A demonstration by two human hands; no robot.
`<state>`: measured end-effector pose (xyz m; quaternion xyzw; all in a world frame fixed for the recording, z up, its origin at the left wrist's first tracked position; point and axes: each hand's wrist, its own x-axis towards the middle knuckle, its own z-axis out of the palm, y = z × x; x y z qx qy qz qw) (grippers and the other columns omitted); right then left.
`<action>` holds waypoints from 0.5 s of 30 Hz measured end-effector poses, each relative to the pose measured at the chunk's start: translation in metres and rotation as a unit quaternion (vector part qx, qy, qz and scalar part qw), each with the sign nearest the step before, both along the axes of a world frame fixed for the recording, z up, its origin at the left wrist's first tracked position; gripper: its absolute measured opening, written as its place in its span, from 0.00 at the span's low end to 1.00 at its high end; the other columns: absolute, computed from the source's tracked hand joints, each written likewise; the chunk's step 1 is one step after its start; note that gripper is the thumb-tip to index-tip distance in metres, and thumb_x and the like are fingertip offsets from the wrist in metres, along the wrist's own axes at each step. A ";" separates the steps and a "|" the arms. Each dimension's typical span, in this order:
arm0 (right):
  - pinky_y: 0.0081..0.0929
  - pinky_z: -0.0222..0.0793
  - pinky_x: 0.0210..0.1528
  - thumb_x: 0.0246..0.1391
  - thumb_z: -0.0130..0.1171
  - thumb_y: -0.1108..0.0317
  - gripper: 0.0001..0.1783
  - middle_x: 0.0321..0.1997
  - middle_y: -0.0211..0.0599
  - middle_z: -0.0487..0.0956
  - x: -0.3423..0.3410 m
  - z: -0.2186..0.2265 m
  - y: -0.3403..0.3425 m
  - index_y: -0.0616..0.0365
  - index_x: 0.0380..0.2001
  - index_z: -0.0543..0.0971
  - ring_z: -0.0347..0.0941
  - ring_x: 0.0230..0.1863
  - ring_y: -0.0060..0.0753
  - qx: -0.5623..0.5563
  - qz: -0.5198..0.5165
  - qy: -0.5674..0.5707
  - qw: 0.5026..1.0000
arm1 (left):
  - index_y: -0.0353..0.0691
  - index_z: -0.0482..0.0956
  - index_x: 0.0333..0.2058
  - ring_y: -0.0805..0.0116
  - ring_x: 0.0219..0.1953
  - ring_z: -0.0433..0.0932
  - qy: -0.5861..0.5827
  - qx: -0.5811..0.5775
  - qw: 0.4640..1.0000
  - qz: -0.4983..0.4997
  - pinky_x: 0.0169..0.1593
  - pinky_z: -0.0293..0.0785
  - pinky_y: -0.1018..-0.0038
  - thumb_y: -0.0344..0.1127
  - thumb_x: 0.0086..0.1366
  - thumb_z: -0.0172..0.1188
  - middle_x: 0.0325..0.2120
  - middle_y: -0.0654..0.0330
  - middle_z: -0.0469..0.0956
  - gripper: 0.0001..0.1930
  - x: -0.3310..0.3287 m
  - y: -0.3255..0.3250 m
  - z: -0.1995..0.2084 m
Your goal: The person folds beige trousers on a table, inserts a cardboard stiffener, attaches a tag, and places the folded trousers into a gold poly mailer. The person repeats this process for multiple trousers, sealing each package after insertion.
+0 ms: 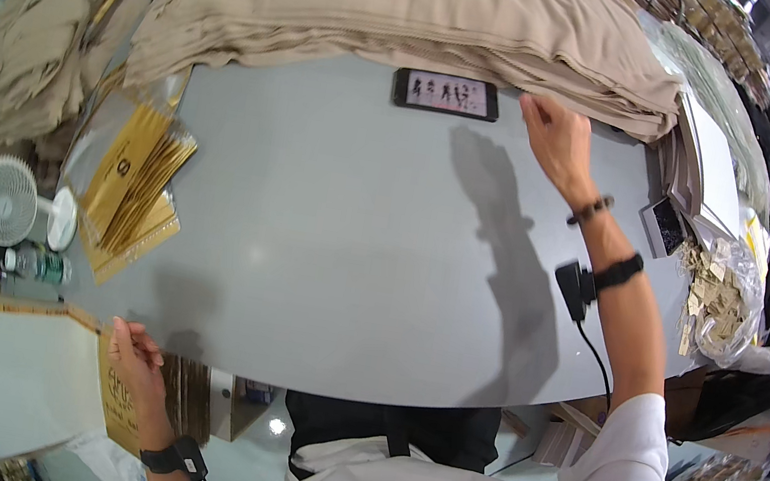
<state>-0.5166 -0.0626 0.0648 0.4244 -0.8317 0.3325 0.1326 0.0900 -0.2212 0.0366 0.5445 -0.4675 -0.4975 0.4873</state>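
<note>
My right hand (559,145) is raised over the far side of the grey table, its fingers curled in; nothing shows in them. Just left of it lies a black phone (446,94) with a lit screen showing several small dark figures. Behind both is a wide pile of beige fabric (423,0), folded in layers. My left hand (136,364) hangs low at the left, off the table's near edge, with its fingers half bent, apart and without anything in them. Closest to it is the flap of an open cardboard box (31,376).
Yellow-brown packets in clear bags (137,186) lie on the left of the table (326,231), near a white fan (6,201) and a bottle (39,264). More folded beige cloth (35,34) rises behind. White booklets (704,165) and a clear bag of small tags (722,304) crowd the right.
</note>
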 end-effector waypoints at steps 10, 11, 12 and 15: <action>0.41 0.76 0.51 0.61 0.65 0.57 0.11 0.46 0.36 0.84 -0.115 -0.003 -0.079 0.50 0.39 0.90 0.81 0.49 0.47 -0.020 -0.076 0.027 0.997 | 0.35 0.80 0.30 0.77 0.14 0.71 -0.051 -0.054 0.939 -0.337 0.18 0.62 0.80 0.42 0.78 0.53 0.16 0.63 0.77 0.19 -0.194 -0.036 0.032; 0.42 0.77 0.51 0.61 0.65 0.57 0.11 0.46 0.36 0.84 -0.119 -0.003 -0.081 0.48 0.39 0.90 0.81 0.49 0.48 -0.010 -0.091 0.006 0.996 | 0.34 0.81 0.31 0.78 0.15 0.71 -0.063 -0.052 0.929 -0.362 0.19 0.63 0.80 0.42 0.78 0.53 0.16 0.62 0.77 0.19 -0.212 -0.039 0.034; 0.41 0.76 0.49 0.61 0.65 0.57 0.11 0.44 0.34 0.84 -0.121 -0.003 -0.082 0.46 0.40 0.91 0.81 0.48 0.47 -0.033 -0.086 -0.016 0.996 | 0.33 0.81 0.31 0.78 0.15 0.72 -0.070 -0.049 0.919 -0.386 0.19 0.63 0.80 0.41 0.78 0.53 0.17 0.62 0.78 0.20 -0.230 -0.040 0.035; 0.41 0.76 0.46 0.62 0.66 0.57 0.10 0.42 0.32 0.84 -0.122 0.003 -0.080 0.45 0.40 0.91 0.82 0.45 0.45 -0.098 -0.057 -0.028 0.993 | 0.30 0.84 0.33 0.78 0.17 0.73 -0.084 -0.074 0.889 -0.445 0.22 0.66 0.80 0.42 0.79 0.53 0.18 0.61 0.79 0.21 -0.291 -0.042 0.037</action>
